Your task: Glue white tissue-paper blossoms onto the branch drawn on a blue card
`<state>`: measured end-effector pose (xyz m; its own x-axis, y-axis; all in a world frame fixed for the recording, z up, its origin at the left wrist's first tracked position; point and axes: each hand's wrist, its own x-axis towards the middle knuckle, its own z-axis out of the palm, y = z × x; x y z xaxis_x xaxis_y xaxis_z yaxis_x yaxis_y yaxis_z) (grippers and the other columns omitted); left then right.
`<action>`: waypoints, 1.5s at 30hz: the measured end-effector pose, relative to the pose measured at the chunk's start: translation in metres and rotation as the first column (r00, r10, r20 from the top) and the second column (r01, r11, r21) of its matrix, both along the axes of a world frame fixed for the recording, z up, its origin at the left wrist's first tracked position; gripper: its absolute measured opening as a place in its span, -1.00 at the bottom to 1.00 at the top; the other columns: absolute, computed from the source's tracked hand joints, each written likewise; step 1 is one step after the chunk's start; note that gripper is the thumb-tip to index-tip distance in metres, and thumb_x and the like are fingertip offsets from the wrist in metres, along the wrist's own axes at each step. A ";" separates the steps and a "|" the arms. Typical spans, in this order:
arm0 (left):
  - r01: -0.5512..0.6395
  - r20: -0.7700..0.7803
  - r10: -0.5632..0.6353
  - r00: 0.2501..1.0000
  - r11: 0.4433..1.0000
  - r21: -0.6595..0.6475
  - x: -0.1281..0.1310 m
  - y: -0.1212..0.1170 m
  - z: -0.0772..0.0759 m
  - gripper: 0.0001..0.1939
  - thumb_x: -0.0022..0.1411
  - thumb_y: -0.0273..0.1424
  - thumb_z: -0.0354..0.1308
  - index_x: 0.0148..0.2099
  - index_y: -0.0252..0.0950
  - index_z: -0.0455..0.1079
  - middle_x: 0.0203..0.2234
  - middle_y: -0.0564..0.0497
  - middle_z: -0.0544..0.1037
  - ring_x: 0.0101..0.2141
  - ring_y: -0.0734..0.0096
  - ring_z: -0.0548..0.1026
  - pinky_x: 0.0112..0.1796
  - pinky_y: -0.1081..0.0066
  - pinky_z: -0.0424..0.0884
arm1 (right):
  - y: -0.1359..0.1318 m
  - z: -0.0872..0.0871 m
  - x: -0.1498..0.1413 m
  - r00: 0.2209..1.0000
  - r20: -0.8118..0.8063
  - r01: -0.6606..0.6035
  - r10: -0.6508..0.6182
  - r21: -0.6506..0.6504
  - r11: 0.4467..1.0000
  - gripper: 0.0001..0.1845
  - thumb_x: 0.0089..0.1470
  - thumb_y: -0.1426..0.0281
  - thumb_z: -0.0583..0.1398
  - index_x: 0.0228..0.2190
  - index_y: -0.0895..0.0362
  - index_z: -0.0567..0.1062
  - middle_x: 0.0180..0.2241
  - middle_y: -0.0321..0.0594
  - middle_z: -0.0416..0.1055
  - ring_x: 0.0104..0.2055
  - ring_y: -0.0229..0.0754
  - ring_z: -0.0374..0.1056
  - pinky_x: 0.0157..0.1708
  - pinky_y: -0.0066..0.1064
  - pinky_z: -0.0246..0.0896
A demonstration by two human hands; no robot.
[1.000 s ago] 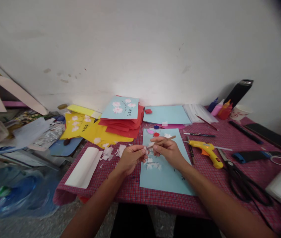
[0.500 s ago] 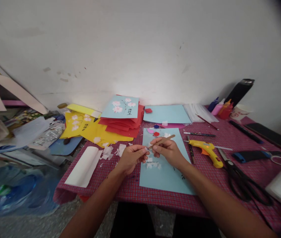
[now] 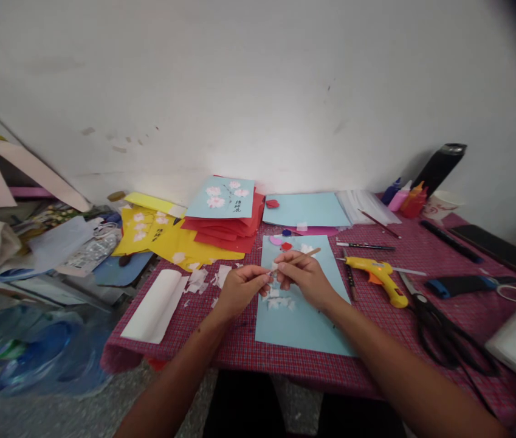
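Observation:
Both of my hands meet over a light blue paper sheet [image 3: 306,319] on the red checked tablecloth [image 3: 449,298]. My left hand [image 3: 239,289] is closed, pinching a small white paper scrap [image 3: 270,272] at its fingertips. My right hand [image 3: 306,277] is closed round a thin wooden stick [image 3: 306,254] whose tip touches that scrap. Several white paper scraps [image 3: 280,301] lie on the blue sheet just under my hands. Small red and pink paper bits [image 3: 282,243] sit at the sheet's far edge.
A yellow glue gun [image 3: 378,277] and black scissors [image 3: 440,331] lie to the right. Red sheets [image 3: 230,228] topped by a flower card [image 3: 225,198], yellow sheets [image 3: 166,240] and a white paper roll [image 3: 155,304] lie left. Paint bottles [image 3: 406,198] and a black flask [image 3: 440,167] stand at the back right.
My hands have stayed together over the blue sheet and shifted slightly away from me. The stick's tip remains at the white scrap.

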<state>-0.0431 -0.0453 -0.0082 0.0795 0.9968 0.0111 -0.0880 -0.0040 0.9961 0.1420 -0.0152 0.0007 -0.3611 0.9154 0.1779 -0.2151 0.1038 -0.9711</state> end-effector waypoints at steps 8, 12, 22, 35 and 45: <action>0.068 -0.090 -0.064 0.994 0.997 0.040 -0.008 0.002 0.024 -0.76 0.11 -0.28 0.33 -0.21 -0.32 0.57 -0.41 -0.05 0.62 -0.48 0.44 0.50 -0.41 0.42 0.45 | -0.004 0.010 0.002 0.999 -0.038 -0.007 0.008 0.044 0.999 -0.71 0.06 0.17 0.32 -0.33 0.15 0.51 -0.44 -0.24 0.54 -0.60 -0.27 0.39 -0.56 -0.39 0.29; 0.082 -0.241 -0.061 0.969 0.993 0.081 -0.003 -0.001 0.033 -0.78 0.14 -0.29 0.31 -0.22 -0.32 0.57 -0.46 -0.03 0.60 -0.48 0.44 0.49 -0.42 0.46 0.42 | -0.003 0.013 0.000 0.998 0.012 0.060 -0.060 0.053 0.997 -0.66 0.10 0.14 0.29 -0.47 0.16 0.47 -0.51 -0.25 0.52 -0.63 -0.30 0.35 -0.59 -0.43 0.24; 0.023 -0.307 -0.006 0.952 0.998 0.052 -0.010 -0.007 0.022 -0.82 0.14 -0.28 0.30 -0.28 -0.29 0.54 -0.53 0.01 0.57 -0.52 0.41 0.48 -0.43 0.42 0.41 | -0.001 0.012 0.005 0.990 -0.078 0.120 -0.116 0.057 0.991 -0.65 0.11 0.12 0.28 -0.47 0.15 0.44 -0.54 -0.27 0.48 -0.63 -0.30 0.31 -0.57 -0.42 0.22; 0.017 -0.735 0.368 0.569 0.889 0.459 -0.058 -0.029 0.008 -0.78 0.30 -0.43 0.05 -0.10 -0.22 0.51 -0.17 -0.04 0.62 -0.13 0.28 0.54 -0.06 0.26 0.43 | 0.001 0.009 0.006 0.979 -0.120 0.169 -0.163 0.039 0.985 -0.73 0.11 0.21 0.29 -0.45 0.13 0.43 -0.57 -0.31 0.44 -0.62 -0.30 0.29 -0.59 -0.43 0.18; 0.191 -0.910 0.194 0.365 0.942 0.277 -0.073 -0.011 0.000 -0.85 0.19 -0.39 0.19 -0.17 -0.28 0.50 -0.24 -0.08 0.59 -0.20 0.23 0.50 -0.17 0.32 0.35 | 0.003 0.007 0.006 0.985 -0.065 0.167 -0.163 0.075 0.983 -0.71 0.13 0.21 0.28 -0.49 0.14 0.43 -0.58 -0.31 0.43 -0.62 -0.32 0.29 -0.59 -0.44 0.17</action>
